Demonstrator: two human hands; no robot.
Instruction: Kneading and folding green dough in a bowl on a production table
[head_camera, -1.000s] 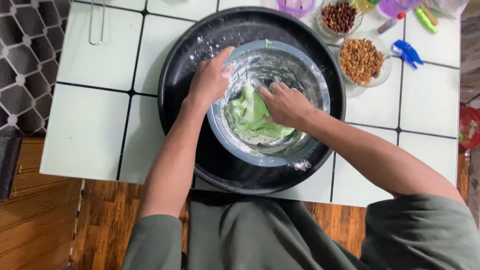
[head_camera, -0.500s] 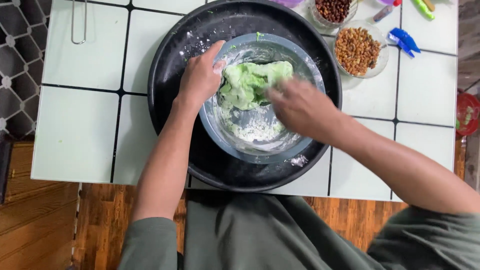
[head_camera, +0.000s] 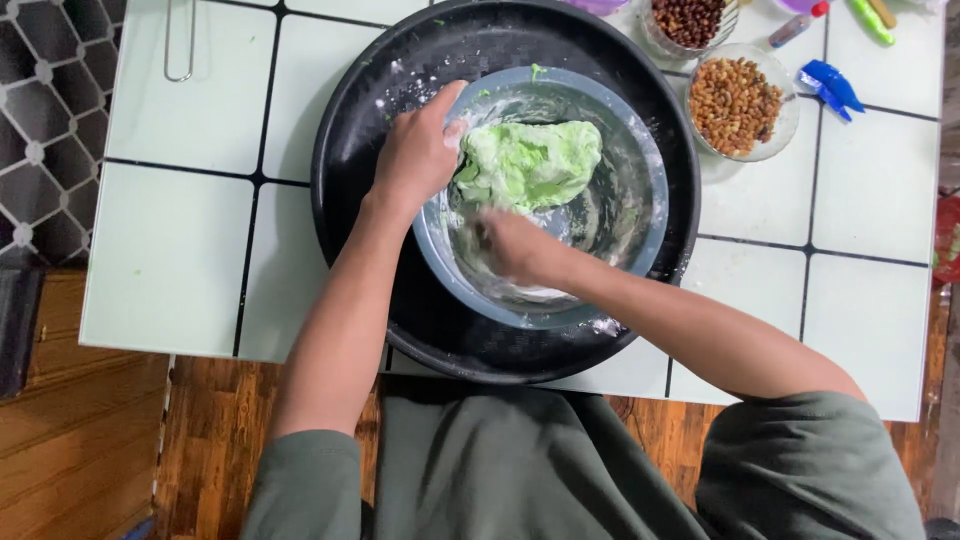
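A lump of pale green dough (head_camera: 530, 162) lies in the far half of a grey mixing bowl (head_camera: 640, 240), resting against its inner wall, which is smeared with flour and bits of dough. The bowl stands inside a wide black round tray (head_camera: 350, 200) on a white tiled surface (head_camera: 190, 250).

The left hand (head_camera: 420, 155) grips the bowl's far-left rim, fingers curled over the edge, with the thumb just beside the dough. The right hand (head_camera: 515, 245) is down inside the bowl, near its floury bottom and just below the dough; it is blurred (whether its fingers are spread or curled I cannot tell), and it seems to touch the bowl's floor rather than the lump itself.

Beyond the tray, at the far right, sit a small glass dish of light brown nuts (head_camera: 738, 98) and another dish of darker ones (head_camera: 690, 20). Near them lies a blue plastic utensil (head_camera: 828, 85). A wire handle (head_camera: 180, 45) rests at the far left of the surface.
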